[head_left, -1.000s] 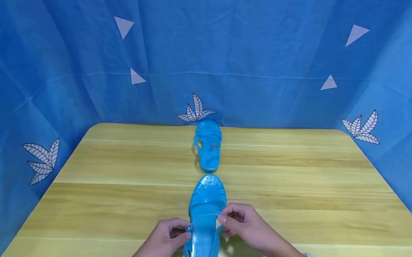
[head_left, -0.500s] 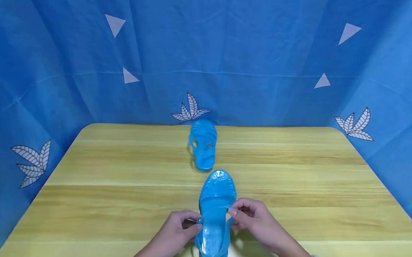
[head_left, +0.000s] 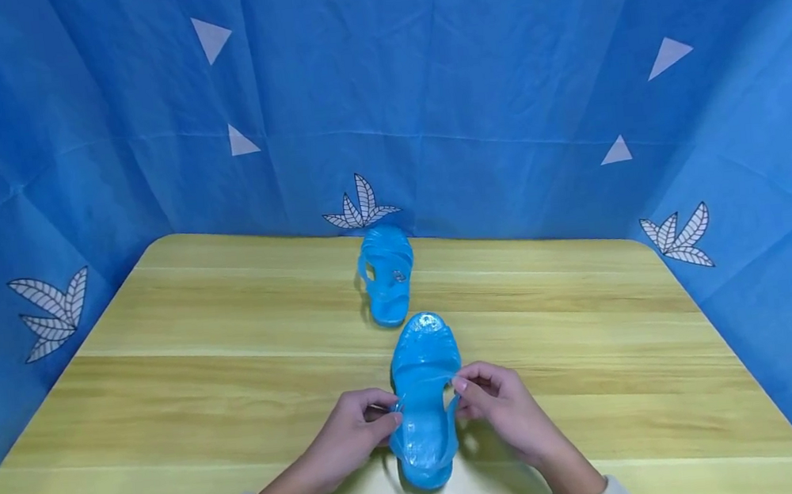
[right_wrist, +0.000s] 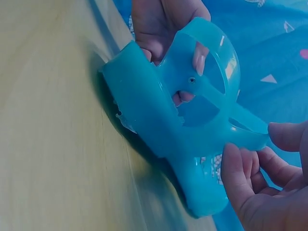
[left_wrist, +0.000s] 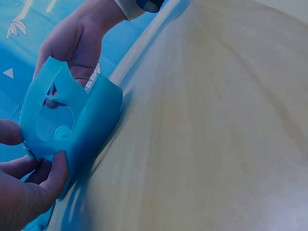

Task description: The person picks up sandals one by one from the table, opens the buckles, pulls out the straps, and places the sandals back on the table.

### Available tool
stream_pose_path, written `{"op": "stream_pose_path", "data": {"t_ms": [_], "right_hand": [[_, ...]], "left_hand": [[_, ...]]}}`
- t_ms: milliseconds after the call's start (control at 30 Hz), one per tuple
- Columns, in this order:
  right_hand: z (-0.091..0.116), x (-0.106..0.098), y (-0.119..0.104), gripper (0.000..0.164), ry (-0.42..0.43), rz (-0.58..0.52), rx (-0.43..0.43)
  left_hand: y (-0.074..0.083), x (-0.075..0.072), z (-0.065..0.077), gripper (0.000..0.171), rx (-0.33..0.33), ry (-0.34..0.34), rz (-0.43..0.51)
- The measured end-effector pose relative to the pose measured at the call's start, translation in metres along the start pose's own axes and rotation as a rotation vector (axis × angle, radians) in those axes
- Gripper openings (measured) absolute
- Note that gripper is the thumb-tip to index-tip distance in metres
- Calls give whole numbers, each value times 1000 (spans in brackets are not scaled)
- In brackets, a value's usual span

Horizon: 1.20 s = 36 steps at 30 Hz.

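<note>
A glossy blue jelly sandal (head_left: 424,359) lies near the middle of the table, toe pointing away. On its left side my left hand (head_left: 363,425) pinches the strap between thumb and fingers; the left wrist view puts a small metal buckle (left_wrist: 29,150) beside those fingers. My right hand (head_left: 500,404) pinches the strap at the other side, and in the right wrist view its thumb and fingers meet at the strap's end (right_wrist: 252,139). A matching sandal (head_left: 389,303) lies just beyond the first, also toe away, with a small metal buckle on it, touched by neither hand.
Beneath both sandals is a light wood-grain table (head_left: 232,326) with rounded far corners. A blue patterned cloth (head_left: 491,47) hangs behind it and along both sides, close against the far edge.
Both hands have shifted the near sandal rightward and a little away, closer to the far sandal. Their holds look the same. The head view has turned slightly.
</note>
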State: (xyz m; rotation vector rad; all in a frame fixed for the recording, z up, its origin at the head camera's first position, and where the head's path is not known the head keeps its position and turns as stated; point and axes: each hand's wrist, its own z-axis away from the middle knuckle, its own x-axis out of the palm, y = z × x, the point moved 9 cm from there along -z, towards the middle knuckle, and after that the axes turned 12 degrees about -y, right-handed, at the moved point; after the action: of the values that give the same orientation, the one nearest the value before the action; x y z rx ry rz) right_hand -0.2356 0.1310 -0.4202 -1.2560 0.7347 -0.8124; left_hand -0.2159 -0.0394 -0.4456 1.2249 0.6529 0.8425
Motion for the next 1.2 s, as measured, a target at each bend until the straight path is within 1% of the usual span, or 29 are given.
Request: {"op": "stream_pose_path", "data": {"t_ms": [133, 333, 467, 633, 833, 900, 1033, 1133, 1200], "right_hand": [[-1, -4, 1, 35, 20, -5, 5], [-3, -5, 6, 35, 17, -32, 25], [-4, -8, 11, 36, 27, -46, 49], [-6, -12, 16, 39, 46, -29, 64], [-7, -17, 17, 31, 107, 12, 79], [-7, -18, 14, 27, 141, 59, 70], [-7, -19, 3, 19, 212, 203, 24], [-7, -16, -9, 16, 246, 309, -36], [-7, -12, -18, 14, 258, 385, -95]], "left_hand": [[1, -1, -4, 31, 5, 15, -4], [4, -3, -8, 30, 8, 33, -43], [6, -4, -10, 30, 6, 17, -78], [8, -4, -13, 30, 2, -15, -120], [12, -3, -14, 28, -3, -47, -189], [14, -4, -15, 25, 6, -55, -226], [20, -3, -17, 20, 32, -63, -298], [24, 0, -18, 17, 53, -70, -334], [25, 2, -19, 14, 60, -72, -357]]}}
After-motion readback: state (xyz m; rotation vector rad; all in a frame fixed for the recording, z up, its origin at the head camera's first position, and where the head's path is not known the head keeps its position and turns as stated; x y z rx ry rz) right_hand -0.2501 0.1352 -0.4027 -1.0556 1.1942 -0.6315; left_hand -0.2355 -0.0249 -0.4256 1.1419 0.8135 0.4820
